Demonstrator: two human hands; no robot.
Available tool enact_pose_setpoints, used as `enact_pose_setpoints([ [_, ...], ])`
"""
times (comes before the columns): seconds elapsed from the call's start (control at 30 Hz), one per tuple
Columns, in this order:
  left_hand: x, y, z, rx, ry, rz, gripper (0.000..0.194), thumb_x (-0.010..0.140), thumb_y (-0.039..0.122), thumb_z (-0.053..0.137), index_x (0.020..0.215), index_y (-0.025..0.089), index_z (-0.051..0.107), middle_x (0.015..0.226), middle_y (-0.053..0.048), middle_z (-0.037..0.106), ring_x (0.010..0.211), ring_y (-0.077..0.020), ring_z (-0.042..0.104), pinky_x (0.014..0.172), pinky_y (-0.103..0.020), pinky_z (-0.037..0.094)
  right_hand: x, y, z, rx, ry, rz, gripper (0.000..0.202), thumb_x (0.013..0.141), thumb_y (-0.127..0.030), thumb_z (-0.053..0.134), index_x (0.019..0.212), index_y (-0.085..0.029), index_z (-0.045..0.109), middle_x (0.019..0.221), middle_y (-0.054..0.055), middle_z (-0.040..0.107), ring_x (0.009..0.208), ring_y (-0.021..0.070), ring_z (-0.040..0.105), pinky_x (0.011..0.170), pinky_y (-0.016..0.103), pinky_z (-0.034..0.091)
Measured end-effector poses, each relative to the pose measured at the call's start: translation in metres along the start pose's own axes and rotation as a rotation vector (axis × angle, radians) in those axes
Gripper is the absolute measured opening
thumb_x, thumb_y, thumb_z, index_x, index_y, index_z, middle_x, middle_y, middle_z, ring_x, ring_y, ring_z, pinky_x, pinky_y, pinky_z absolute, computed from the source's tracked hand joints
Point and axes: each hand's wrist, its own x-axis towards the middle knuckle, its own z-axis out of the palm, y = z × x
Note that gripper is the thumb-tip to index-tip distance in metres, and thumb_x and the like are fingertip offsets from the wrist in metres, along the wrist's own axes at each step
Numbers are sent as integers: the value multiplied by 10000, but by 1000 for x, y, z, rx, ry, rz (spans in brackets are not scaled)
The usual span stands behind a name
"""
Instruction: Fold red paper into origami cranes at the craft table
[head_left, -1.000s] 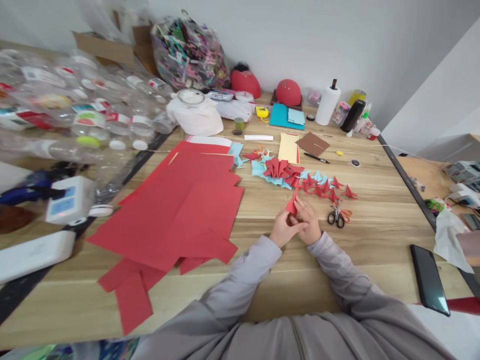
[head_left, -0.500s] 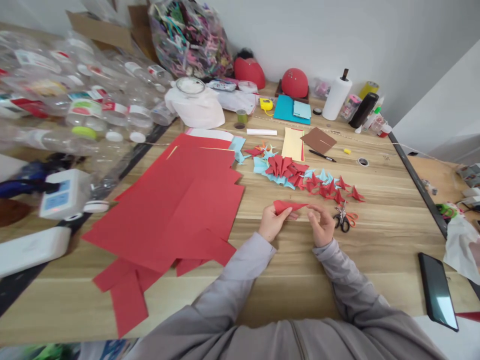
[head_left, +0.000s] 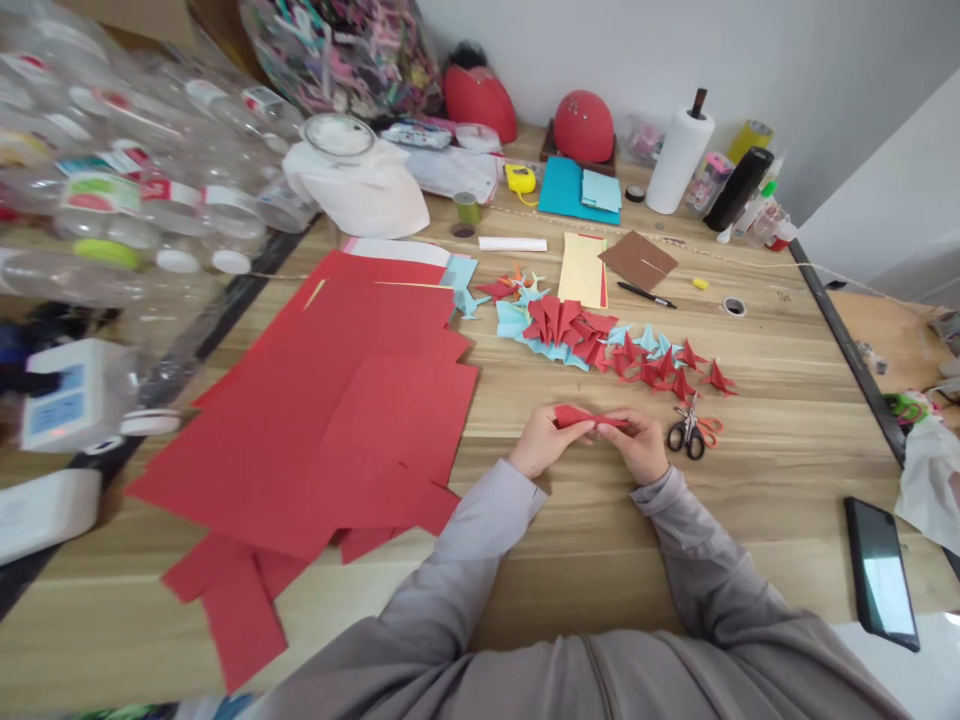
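A small folded piece of red paper [head_left: 574, 415] is held between both hands above the wooden table. My left hand [head_left: 546, 440] pinches its left part, thumb on top. With thumb and fingers closed, my right hand [head_left: 636, 442] grips the narrow right end. Just beyond the hands lie folded red paper pieces [head_left: 559, 322] and light blue ones [head_left: 513, 318], along with several small red paper cranes [head_left: 681, 384]. Black-handled scissors [head_left: 687, 432] and an orange-handled pair rest right of my right hand. Large red sheets [head_left: 322, 400] spread out to the left.
Plastic bottles [head_left: 172, 205] crowd the far left beside a white box-shaped device [head_left: 71, 390]. Toward the back are yellow paper [head_left: 582, 270], brown paper [head_left: 637, 262], a pen [head_left: 646, 294], a tape measure [head_left: 520, 180] and a white roll [head_left: 680, 160]. A phone [head_left: 881, 570] lies at the right edge.
My right hand has moved left and now grips the right end of the folded red paper, which sits more level. The head view has shifted slightly.
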Motion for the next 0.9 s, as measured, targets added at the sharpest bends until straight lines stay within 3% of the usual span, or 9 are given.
enact_pose_setpoints([
  [0.17,-1,1,0,18,1,-17,294,640,322,778,809,91,711,682,-65,688,605,-151,646,529,-247,534,0,-3,0,94,-58,93,274,590,-375,810,772,-190,722,647,18,722,571,165,663,598,315,564],
  [0.4,0,-1,1,-2,34,3,313,618,279,788,856,91,713,642,-51,685,530,-117,598,459,-211,464,-1,-7,0,120,3,118,249,552,-332,828,735,-194,731,605,0,708,465,148,626,482,286,537],
  [0.7,0,-2,5,-52,105,20,239,577,269,799,734,107,720,755,-80,715,539,-114,596,460,-219,457,-1,-3,0,88,-11,85,245,590,-313,812,792,-197,735,650,5,720,478,138,620,490,278,531],
  [0.9,-1,2,3,-63,104,63,182,565,247,795,697,138,732,622,-18,634,534,-108,577,450,-205,454,-2,-3,1,168,-92,98,258,649,-354,772,841,-204,689,685,-2,715,538,142,643,551,292,548],
])
